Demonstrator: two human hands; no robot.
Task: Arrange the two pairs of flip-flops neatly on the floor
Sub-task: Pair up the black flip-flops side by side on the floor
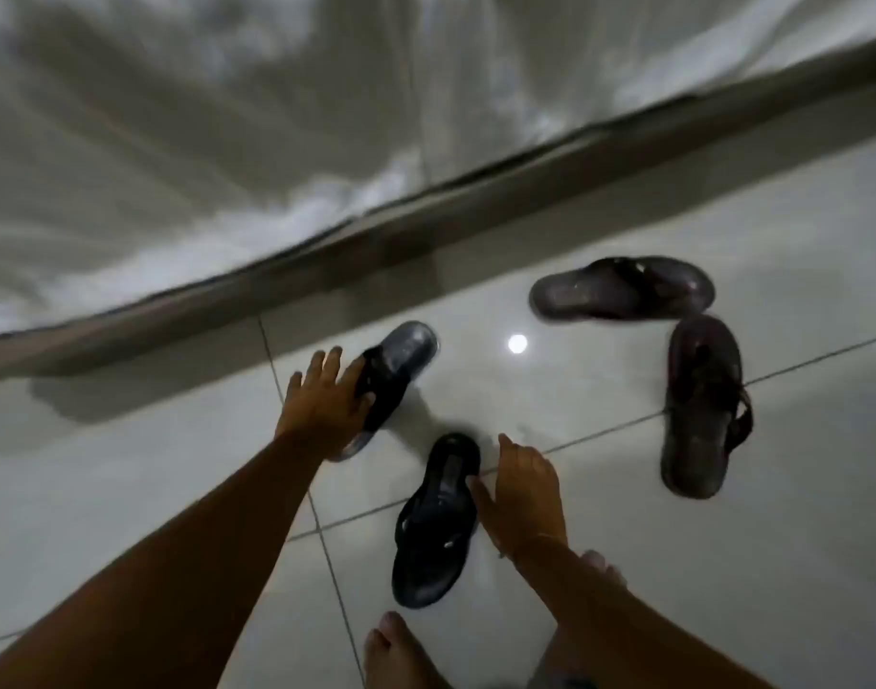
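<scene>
Four dark flip-flops lie scattered on the glossy white tile floor (pixel 799 564). A black flip-flop (pixel 401 363) lies slanted near the wall; my left hand (pixel 326 405) rests on its near half with fingers spread. A second black flip-flop (pixel 436 524) lies near my feet, and my right hand (pixel 523 494) touches its right edge with the fingers apart. Two dark brown flip-flops are at the right: one (pixel 620 288) lies sideways near the wall, the other (pixel 702 405) points away from me just below it.
A grey baseboard (pixel 476 201) runs diagonally under a white wall. A bare foot (pixel 401 653) stands at the bottom centre and toes (pixel 600 564) show behind my right forearm. A lamp's reflection (pixel 517 343) shines on the tile between the flip-flops.
</scene>
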